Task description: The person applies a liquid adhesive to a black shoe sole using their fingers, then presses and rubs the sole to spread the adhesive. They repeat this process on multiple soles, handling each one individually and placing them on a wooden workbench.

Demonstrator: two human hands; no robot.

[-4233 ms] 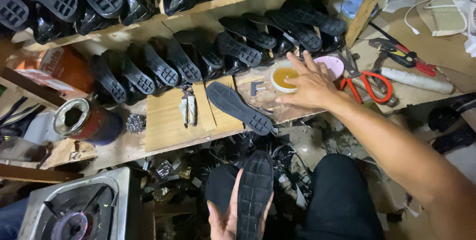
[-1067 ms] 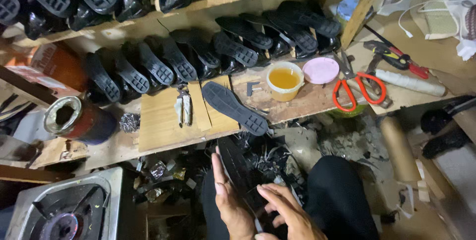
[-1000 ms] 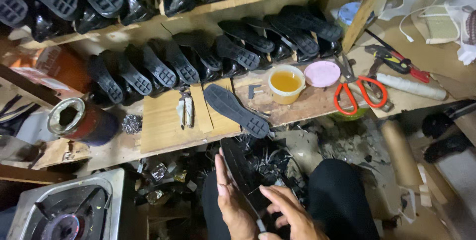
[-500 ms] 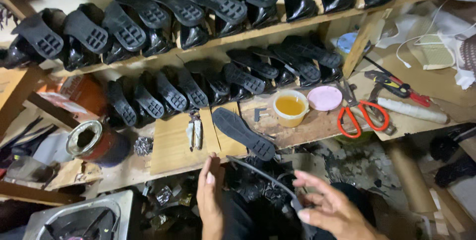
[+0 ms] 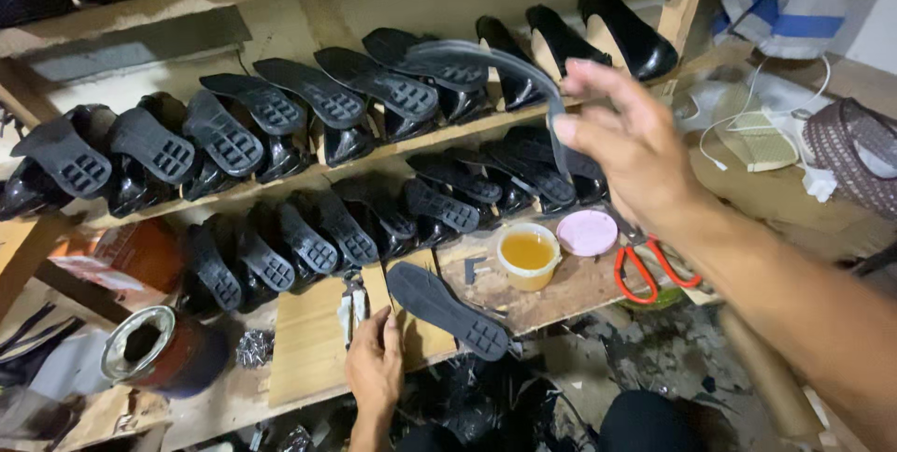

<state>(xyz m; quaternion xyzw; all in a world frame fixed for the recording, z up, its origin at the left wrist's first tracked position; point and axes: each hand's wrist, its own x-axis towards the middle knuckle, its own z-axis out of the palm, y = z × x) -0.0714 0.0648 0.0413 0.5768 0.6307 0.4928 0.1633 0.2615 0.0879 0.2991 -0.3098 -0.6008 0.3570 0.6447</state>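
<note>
Right hand (image 5: 635, 153) is raised in front of the shelves, its fingers pinching one end of a thin dark sole (image 5: 486, 64) that arcs up and to the left, blurred in this view. Left hand (image 5: 374, 368) rests low on the wooden board (image 5: 304, 349), fingers loosely curled around the pliers (image 5: 353, 303) lying there; whether it truly grips them or only touches is hard to tell. Just right of that hand a second sole (image 5: 447, 310) lies flat, tread up, on the bench.

Behind it stands a small cup (image 5: 528, 256) holding amber liquid, likely glue, with its pink lid (image 5: 587, 233) lying beside it. Red-handled scissors (image 5: 645, 270) lie right of the lid, partly under the right forearm. At the far left an open tin (image 5: 149, 349) lies tilted, its inside dark and caked. Rows of black shoes (image 5: 280, 125), soles outward, fill the shelves above.
</note>
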